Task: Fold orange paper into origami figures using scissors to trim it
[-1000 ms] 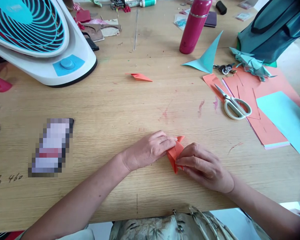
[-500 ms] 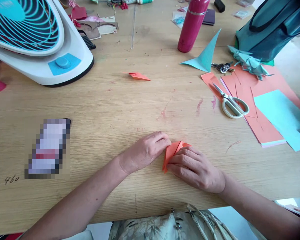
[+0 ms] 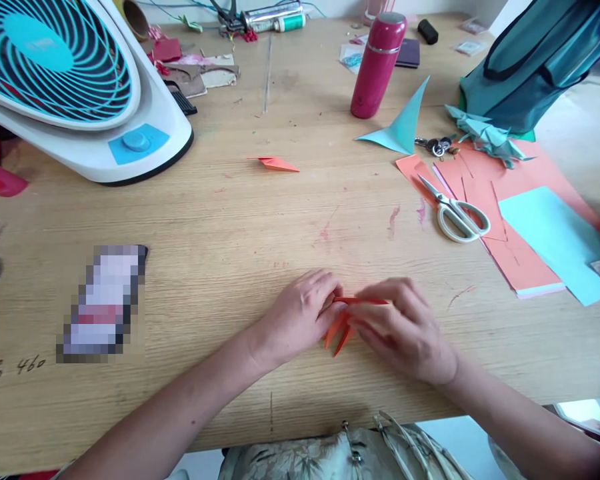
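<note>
A folded piece of orange paper [image 3: 338, 331] is between my two hands, near the front edge of the table. My left hand [image 3: 307, 303] pinches its left side, with fingertips partly hidden behind the paper. My right hand [image 3: 405, 330] has its fingers closed on the upper right part of the same paper. Pointed flaps stick out downward below the fingers, and a thin edge runs across the top. Farther up the table lies a small folded orange paper piece [image 3: 279, 164], apart from both hands.
White-handled scissors [image 3: 463, 220] lie on orange sheets [image 3: 535, 267] at the right, beside a light blue sheet [image 3: 560, 233]. Behind them are folded blue paper [image 3: 403, 127], a magenta bottle [image 3: 377, 67] and a teal bag [image 3: 525, 73]. A fan [image 3: 155, 143] and a phone [image 3: 105, 300] occupy the left.
The orange paper has been tilted up from lying flatter, so its edge and pointed flaps now show. My right hand has shifted its fingers higher on it. The view has tipped slightly upward.
</note>
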Demonstrator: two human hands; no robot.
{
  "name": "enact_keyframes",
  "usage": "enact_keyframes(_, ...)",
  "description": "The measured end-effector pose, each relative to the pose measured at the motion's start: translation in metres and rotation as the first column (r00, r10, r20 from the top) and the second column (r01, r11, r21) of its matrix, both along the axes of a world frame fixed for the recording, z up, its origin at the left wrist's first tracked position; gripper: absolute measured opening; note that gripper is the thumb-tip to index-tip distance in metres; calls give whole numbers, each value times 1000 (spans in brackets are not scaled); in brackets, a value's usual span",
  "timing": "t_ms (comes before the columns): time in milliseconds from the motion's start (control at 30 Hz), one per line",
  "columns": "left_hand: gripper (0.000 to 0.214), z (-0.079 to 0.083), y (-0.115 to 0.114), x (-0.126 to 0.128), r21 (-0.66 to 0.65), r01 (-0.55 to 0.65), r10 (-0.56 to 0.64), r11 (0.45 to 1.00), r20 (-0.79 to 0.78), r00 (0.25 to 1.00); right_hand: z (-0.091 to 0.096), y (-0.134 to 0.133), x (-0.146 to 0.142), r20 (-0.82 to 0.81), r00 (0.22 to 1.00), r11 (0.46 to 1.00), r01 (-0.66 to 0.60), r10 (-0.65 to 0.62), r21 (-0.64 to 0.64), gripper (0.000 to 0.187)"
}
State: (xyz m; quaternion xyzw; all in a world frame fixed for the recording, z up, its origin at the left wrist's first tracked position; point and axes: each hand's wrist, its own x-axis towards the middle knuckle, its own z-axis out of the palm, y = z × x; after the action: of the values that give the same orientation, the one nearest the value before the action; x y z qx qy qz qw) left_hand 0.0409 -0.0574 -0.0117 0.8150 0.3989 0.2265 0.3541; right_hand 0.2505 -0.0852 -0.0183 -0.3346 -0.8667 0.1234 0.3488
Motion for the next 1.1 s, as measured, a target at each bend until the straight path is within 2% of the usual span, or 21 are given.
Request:
enact_keyframes(67, 10, 3, -2, 1, -96, -31, 39, 995, 88, 995, 2, 4, 0, -58, 991, 975, 110, -123, -194, 25)
enact_keyframes(167, 15, 6, -8, 2, -189, -80, 118, 979, 196, 974, 3, 8, -3, -165, 975, 878, 51, -146, -476, 9)
enact_keyframes(233, 20, 5, -12, 2, -169, -141, 176, 976, 215, 961, 1, 8, -5, -239, 951, 834, 36, -199, -550, 6)
enact_keyframes(333, 21, 2, -17, 2, -53, -209, 216, 976, 167, 962, -4, 4, -7, -351, 883, 803, 47, -311, -594, 4)
enact_keyframes(433, 16, 1, -17, 2, 88, -187, 170, 978, 173, 970, -7, 2, -7, -418, 841, 787, 15, -343, -617, 2)
enact_keyframes(533, 25, 1, -15, 1, 191, -167, 126, 967, 211, 969, -8, 2, -9, -429, 853, 785, -37, -298, -619, 6)
enact_keyframes(767, 27, -2, -15, -2, 344, -122, 80, 931, 134, 988, -6, 2, -12, -351, 923, 899, -16, -155, -438, 36)
enact_keyframes(900, 26, -2, -14, 0, 413, -108, 78, 904, 88, 993, -7, 1, -11, -345, 929, 921, -13, -133, -390, 47)
enact_keyframes(1100, 19, 0, -13, 4, 483, -89, 92, 871, 19, 996, -9, 1, -9, -296, 946, 936, 20, -131, -350, 47)
